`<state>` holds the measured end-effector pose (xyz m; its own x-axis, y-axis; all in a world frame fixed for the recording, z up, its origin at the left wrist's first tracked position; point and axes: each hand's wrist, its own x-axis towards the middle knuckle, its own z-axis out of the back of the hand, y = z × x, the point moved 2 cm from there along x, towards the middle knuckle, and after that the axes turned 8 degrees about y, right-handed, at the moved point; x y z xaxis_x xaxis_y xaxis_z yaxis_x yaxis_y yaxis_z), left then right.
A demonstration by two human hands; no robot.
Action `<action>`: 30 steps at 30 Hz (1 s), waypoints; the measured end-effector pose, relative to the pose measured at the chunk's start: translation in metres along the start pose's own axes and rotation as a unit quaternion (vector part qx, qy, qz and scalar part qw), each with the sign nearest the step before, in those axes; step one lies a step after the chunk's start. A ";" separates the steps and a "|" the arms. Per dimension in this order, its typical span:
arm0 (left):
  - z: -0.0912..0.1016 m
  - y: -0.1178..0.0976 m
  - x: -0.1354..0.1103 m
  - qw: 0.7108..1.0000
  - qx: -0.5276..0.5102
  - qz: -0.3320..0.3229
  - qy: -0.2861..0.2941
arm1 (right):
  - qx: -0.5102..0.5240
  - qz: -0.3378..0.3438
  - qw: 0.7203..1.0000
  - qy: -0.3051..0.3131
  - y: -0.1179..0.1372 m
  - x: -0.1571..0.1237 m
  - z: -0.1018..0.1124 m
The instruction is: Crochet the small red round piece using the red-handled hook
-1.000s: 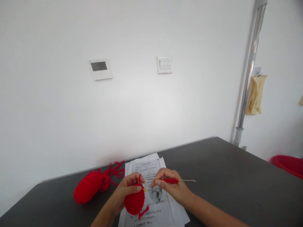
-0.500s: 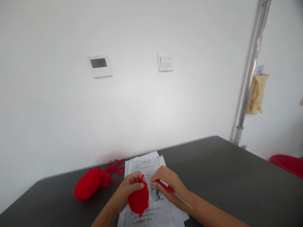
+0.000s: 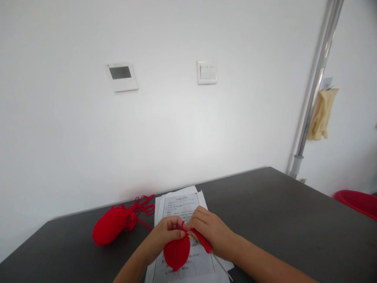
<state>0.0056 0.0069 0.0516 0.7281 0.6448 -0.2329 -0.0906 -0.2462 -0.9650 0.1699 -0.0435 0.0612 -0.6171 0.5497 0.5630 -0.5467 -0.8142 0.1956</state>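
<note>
My left hand [image 3: 169, 234] pinches the upper edge of a small rounded red crochet piece [image 3: 177, 253], which hangs below the fingers. A tiny yellow stitch marker [image 3: 190, 237] shows at its edge. My right hand [image 3: 207, 228] is closed round the red handle of a crochet hook [image 3: 203, 240]; its thin metal shaft sticks out toward the lower right. The hook's working end meets the piece near my left fingertips, where the fingers hide the stitch. From the red yarn ball [image 3: 110, 226] at the left, a loose strand runs to my left hand.
Printed sheets [image 3: 179, 204] lie under my hands on the dark table [image 3: 250, 204]. Behind it, the white wall carries a panel [image 3: 122, 77] and a light switch [image 3: 207, 72]. At the right are a metal pole [image 3: 316, 86], hanging yellowish gloves [image 3: 322, 114] and a red rounded object [image 3: 356, 202].
My right hand has come closer to my left, bringing the hook to the edge of the piece. The hook's shaft now slants more steeply downward. The piece has shifted slightly right.
</note>
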 end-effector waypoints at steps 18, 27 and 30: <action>0.000 -0.005 -0.001 0.996 0.088 0.006 0.006 | -0.083 -0.004 0.994 0.065 0.001 -0.001 -0.002; -0.002 -0.004 -0.003 0.999 0.036 -0.010 0.003 | 0.001 -0.032 0.999 0.013 -0.003 0.000 -0.001; -0.001 -0.003 -0.002 1.000 -0.013 -0.026 -0.010 | 0.094 -0.071 0.991 -0.069 -0.006 -0.002 0.002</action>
<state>0.0053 0.0051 0.0553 0.7170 0.6718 -0.1859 -0.0363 -0.2304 -0.9724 0.1752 -0.0403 0.0602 -0.4514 0.6414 0.6204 -0.5003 -0.7576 0.4192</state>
